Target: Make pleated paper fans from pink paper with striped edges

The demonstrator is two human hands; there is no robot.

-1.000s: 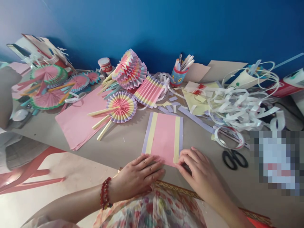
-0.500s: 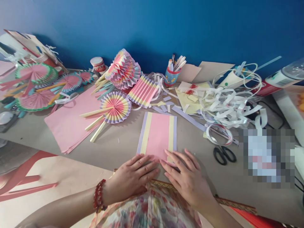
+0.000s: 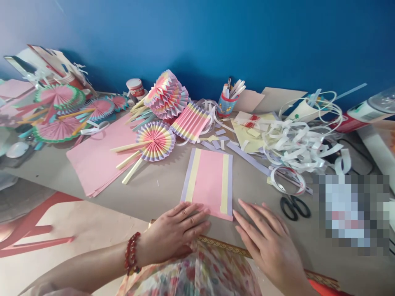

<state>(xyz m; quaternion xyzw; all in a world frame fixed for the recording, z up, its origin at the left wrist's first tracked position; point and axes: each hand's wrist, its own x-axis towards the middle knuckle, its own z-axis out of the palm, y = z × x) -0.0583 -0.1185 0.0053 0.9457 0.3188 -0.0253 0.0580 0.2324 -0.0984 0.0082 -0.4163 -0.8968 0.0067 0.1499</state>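
A pink paper sheet [image 3: 210,176] with yellow and lilac strips along its two long sides lies flat near the table's front edge. My left hand [image 3: 179,228] rests on the sheet's lower left corner, fingers stretched out, covering that corner. My right hand [image 3: 267,238] lies just right of the sheet's lower right corner with its fingers spread; it holds nothing. Left of the sheet is a round pleated paper fan [image 3: 156,141] with stick handles, and a pleated strip [image 3: 190,122] sits behind it.
Black-handled scissors [image 3: 295,207] and a tape roll [image 3: 287,180] lie to the right, before a tangle of white strips [image 3: 296,142]. Pink sheets [image 3: 95,160] are at the left. A pen cup [image 3: 226,103] stands by the wall.
My right hand has slid right, off the sheet, uncovering its lower right corner. My left hand has stayed on the sheet. The whole view has shifted slightly.
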